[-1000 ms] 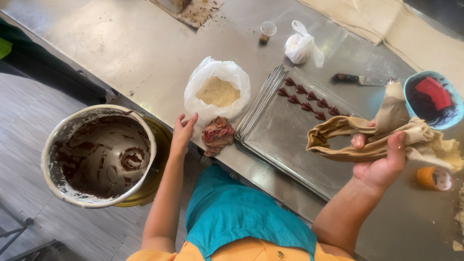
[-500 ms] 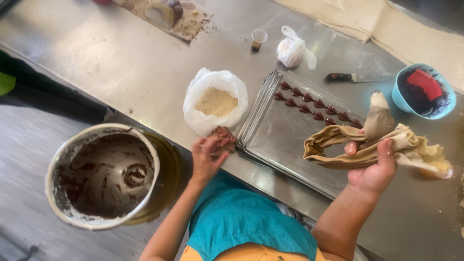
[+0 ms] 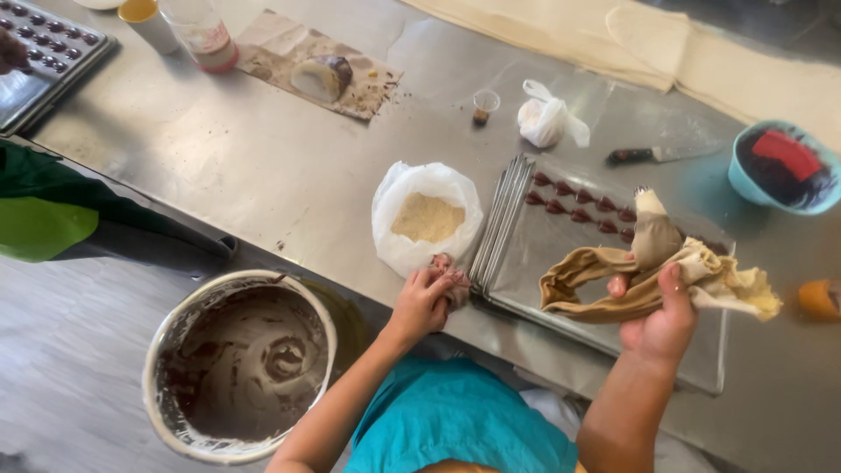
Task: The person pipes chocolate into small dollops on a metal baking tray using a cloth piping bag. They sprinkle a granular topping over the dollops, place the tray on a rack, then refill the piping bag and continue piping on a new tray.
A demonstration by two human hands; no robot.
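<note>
The right hand (image 3: 659,326) grips a limp piping bag (image 3: 648,267) over the metal tray (image 3: 561,289), below its row of chocolate dollops (image 3: 578,206), while the left hand (image 3: 425,302) closes on a smeared rag (image 3: 451,278) beside the tray's left edge, seemingly wiping up.
</note>
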